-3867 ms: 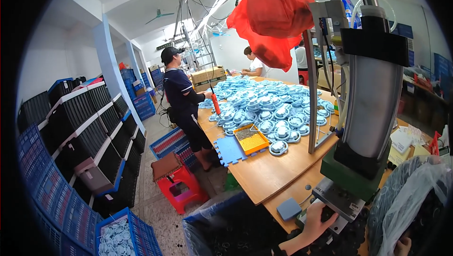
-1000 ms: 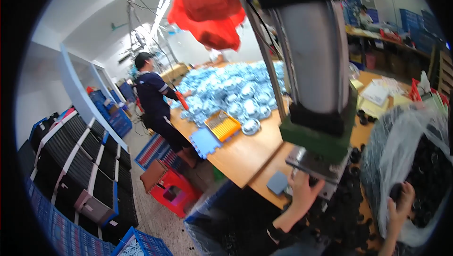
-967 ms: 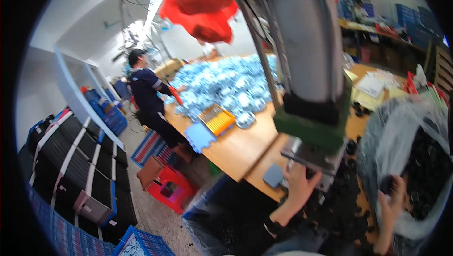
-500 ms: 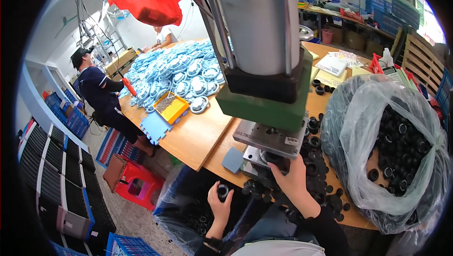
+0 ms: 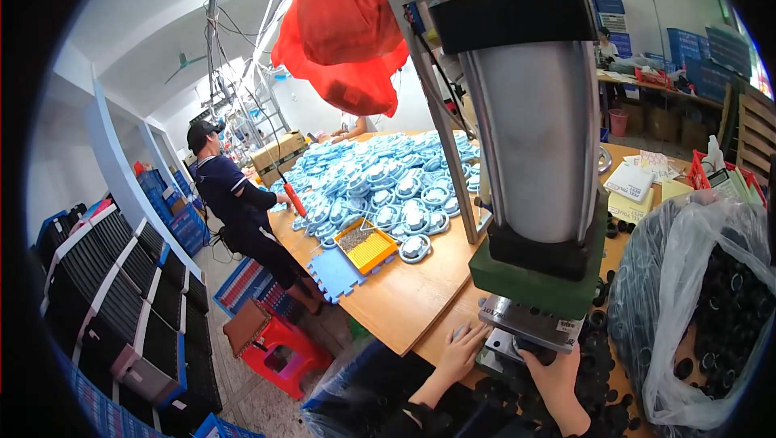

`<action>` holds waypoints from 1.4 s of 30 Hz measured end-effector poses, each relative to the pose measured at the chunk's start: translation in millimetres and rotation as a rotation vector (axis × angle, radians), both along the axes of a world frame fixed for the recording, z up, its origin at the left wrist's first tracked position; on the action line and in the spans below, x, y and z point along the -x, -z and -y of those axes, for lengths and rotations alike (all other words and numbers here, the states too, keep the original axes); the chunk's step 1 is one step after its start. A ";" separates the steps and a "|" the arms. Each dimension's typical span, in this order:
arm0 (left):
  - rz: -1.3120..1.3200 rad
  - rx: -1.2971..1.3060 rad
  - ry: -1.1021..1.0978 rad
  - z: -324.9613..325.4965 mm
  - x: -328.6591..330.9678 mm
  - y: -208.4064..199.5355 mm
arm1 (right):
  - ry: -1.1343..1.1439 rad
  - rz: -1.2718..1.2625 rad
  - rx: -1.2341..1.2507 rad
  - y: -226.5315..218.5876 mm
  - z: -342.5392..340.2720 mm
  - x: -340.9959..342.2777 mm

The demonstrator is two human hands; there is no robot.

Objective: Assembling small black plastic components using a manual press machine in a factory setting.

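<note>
A bench press with a grey cylinder [image 5: 533, 139] and a green head [image 5: 537, 280] stands before me. Under its steel upper plate [image 5: 529, 323], a black round part [image 5: 535, 347] sits partly hidden in the tooling. My right hand [image 5: 556, 377] reaches in from the right, thumb and fingers closed around that part. My left hand [image 5: 461, 353] lies at the left side of the steel lower block [image 5: 503, 346], fingers stretched out over the bench edge, where the small grey pad is mostly covered. No part shows in the left hand.
Loose black parts [image 5: 594, 373] lie right of the press, beside a clear plastic bag [image 5: 647, 276] full of them. Light-blue round pieces [image 5: 396, 187] are heaped at the back left, near a yellow tray [image 5: 368, 248]. A red stool [image 5: 283, 357] and a co-worker [image 5: 230, 195] stand left.
My left hand has come up from above the bin to the press's left side; the black ring it held is no longer visible. My right hand stays at the tooling. The view has shifted.
</note>
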State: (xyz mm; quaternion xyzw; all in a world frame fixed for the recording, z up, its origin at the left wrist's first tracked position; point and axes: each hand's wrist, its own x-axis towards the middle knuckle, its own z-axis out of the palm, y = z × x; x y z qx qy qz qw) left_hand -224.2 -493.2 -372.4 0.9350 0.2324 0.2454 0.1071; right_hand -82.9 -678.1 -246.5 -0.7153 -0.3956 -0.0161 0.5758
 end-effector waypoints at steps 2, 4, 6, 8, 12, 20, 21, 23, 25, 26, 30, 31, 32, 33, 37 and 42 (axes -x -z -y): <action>-0.037 -0.028 0.007 -5.9 -2.5 8.1 | -0.028 -0.074 0.037 -0.8 2.3 -3.9; -0.085 -0.055 0.016 -11.8 -4.7 10.6 | -0.173 -0.229 0.118 -4.0 4.6 -6.5; -0.100 -0.063 -0.051 -13.5 -8.5 14.6 | -0.078 0.007 0.139 -16.8 27.4 9.1; -0.109 -0.034 -0.055 -13.1 -15.4 11.0 | 0.048 -0.134 -0.143 -26.7 56.0 23.0; -0.145 0.033 -0.063 -12.2 -24.0 5.9 | 0.174 0.000 -0.071 -23.3 110.6 -7.6; 0.278 0.131 0.083 -25.1 -11.8 9.4 | 0.540 0.127 0.279 91.6 232.2 -192.2; 0.449 0.090 0.083 -10.9 -10.0 -6.8 | 0.545 0.130 0.277 119.0 253.5 -219.2; 0.503 0.122 0.043 11.0 -4.0 -30.1 | 0.351 0.227 0.515 161.5 282.4 -252.5; 0.605 0.147 0.018 31.6 -1.4 -50.1 | 0.324 0.231 0.671 164.2 283.9 -255.1; 0.607 0.143 0.016 41.5 -5.1 -60.1 | 0.300 0.228 0.831 164.0 285.1 -256.8; 0.668 0.073 0.053 69.8 -28.9 -96.8 | 0.421 0.034 0.810 136.1 280.2 -253.0; 0.636 0.131 0.068 75.6 -37.9 -105.3 | 0.440 -0.006 0.789 134.3 282.3 -258.0; 0.603 0.190 0.084 78.4 -46.0 -109.2 | 0.436 -0.004 0.791 131.3 285.3 -259.3; 0.604 0.189 0.081 78.9 -54.4 -109.4 | 0.457 -0.046 0.795 127.7 288.7 -259.9; 0.568 0.129 0.075 86.6 -72.8 -108.0 | 0.494 -0.013 0.722 137.2 299.7 -265.0; 0.608 0.096 -0.062 94.2 -79.4 -106.5 | 0.442 0.064 0.331 91.7 290.9 -246.1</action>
